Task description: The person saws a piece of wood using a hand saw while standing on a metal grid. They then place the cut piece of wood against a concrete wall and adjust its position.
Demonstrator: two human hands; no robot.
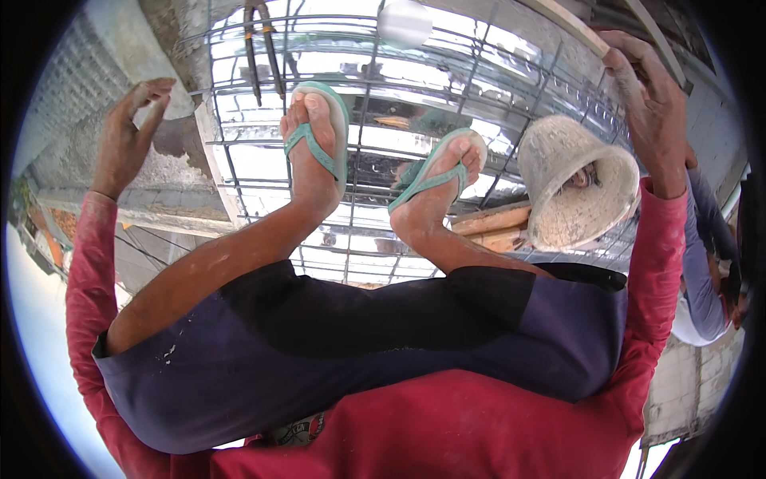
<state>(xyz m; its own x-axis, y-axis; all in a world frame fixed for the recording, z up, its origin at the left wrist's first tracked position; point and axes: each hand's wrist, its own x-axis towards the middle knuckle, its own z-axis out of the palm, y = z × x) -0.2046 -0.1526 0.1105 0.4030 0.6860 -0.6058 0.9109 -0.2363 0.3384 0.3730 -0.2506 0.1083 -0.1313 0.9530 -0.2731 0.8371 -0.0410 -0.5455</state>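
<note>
My left hand (132,137) is raised at the left beside a rough concrete ledge (171,152). Its fingers are bent, with a gap to the thumb and nothing between them. At the upper right, my right hand (653,100) has its fingers and thumb closed at the end of a pale batten (570,22); its grip is partly hidden. Between my hands, my sandalled feet rest on a grid of steel bars (359,120). Pincers (265,52) with dark handles lie on the grid beyond my left foot. A cement-caked bucket (550,172) lies tipped beside my right foot.
Wooden pieces (495,227) lie next to the bucket. Shiny sheeting (431,96) shows beneath the bars. Another person's sleeved arm (706,255) is at the far right, behind my right forearm. A pale round blur (404,24) is at the top.
</note>
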